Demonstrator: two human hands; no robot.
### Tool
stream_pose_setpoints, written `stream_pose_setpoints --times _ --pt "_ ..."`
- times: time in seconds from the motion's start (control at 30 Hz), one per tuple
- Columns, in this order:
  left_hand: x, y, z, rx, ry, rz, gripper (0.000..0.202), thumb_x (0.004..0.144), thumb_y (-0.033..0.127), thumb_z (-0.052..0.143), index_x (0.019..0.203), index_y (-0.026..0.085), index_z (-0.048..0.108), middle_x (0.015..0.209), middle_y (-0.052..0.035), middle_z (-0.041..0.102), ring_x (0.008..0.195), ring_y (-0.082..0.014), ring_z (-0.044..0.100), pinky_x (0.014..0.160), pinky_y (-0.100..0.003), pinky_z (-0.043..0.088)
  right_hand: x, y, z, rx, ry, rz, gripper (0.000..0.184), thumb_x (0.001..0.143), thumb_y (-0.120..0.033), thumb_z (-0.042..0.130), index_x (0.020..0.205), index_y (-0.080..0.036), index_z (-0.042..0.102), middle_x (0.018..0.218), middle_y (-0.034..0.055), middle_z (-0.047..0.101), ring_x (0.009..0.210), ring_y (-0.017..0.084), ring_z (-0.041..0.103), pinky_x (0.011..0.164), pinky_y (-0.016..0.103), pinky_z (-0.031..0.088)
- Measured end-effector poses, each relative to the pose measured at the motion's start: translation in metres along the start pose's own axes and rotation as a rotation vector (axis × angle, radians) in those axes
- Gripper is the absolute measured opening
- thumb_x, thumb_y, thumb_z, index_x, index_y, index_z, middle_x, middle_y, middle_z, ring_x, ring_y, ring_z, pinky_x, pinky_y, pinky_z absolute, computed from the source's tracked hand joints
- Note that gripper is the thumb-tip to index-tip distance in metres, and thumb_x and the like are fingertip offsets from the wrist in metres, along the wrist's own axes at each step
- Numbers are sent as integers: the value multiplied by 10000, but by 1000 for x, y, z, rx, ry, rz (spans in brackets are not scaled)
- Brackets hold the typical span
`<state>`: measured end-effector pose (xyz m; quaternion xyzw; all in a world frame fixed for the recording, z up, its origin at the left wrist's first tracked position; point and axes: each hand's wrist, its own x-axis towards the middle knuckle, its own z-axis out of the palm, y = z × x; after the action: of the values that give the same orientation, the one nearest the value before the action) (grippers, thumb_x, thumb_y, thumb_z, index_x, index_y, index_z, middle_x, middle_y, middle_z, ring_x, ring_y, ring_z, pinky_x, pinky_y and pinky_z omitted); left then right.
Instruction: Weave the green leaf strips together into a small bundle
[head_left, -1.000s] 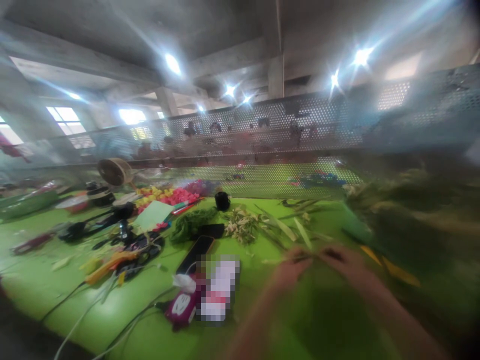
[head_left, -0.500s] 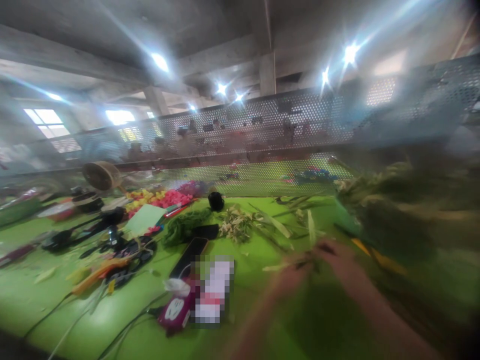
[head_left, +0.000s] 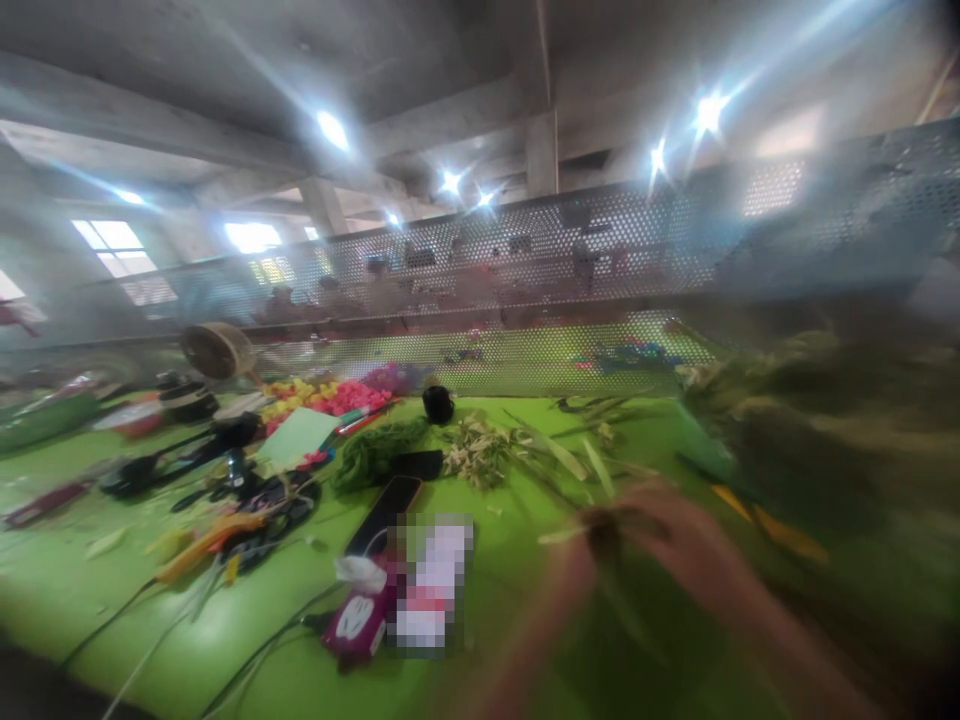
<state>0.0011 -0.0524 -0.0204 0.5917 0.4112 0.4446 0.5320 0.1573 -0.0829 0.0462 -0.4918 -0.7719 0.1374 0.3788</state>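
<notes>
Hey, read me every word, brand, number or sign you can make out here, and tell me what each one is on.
No text can be read anywhere in this view.
Purple packet: any print on its white patch is too blurred to read.
Pixelated pale rectangle: blocked out, so nothing legible.
Pale green sheet: no writing that I can make out.

No legible text, pixelated rectangle (head_left: 430,588) unreadable, markings on purple packet (head_left: 358,622) too blurred
</notes>
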Motion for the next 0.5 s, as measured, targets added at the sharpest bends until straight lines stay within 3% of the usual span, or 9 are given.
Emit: stream_pose_setpoints --times 0.13,0.3,0.5 --pt "-1 -6 2 -71 -38 -6 171 681 246 677 815 141 695 800 -71 669 782 -203 567 730 -301 464 -3 -8 9 -74 -94 -62 150 861 -225 501 887 -274 640 915 16 655 853 165 614 753 284 472" --pt "-3 -5 4 -64 -60 -35 66 654 187 672 686 130 671 703 -58 641 753 -193 547 730 -308 457 -5 -4 16 -206 -68 -89 160 889 -231 452 812 -238 592 829 26 615 746 161 584 689 289 449" --pt "-6 -2 9 -52 -69 -74 99 648 229 683 652 133 662 688 -47 643 746 -194 536 725 -323 444 -8 -10 23 -197 -60 -57 187 888 -237 438 812 -231 608 820 45 642 726 173 593 681 306 445"
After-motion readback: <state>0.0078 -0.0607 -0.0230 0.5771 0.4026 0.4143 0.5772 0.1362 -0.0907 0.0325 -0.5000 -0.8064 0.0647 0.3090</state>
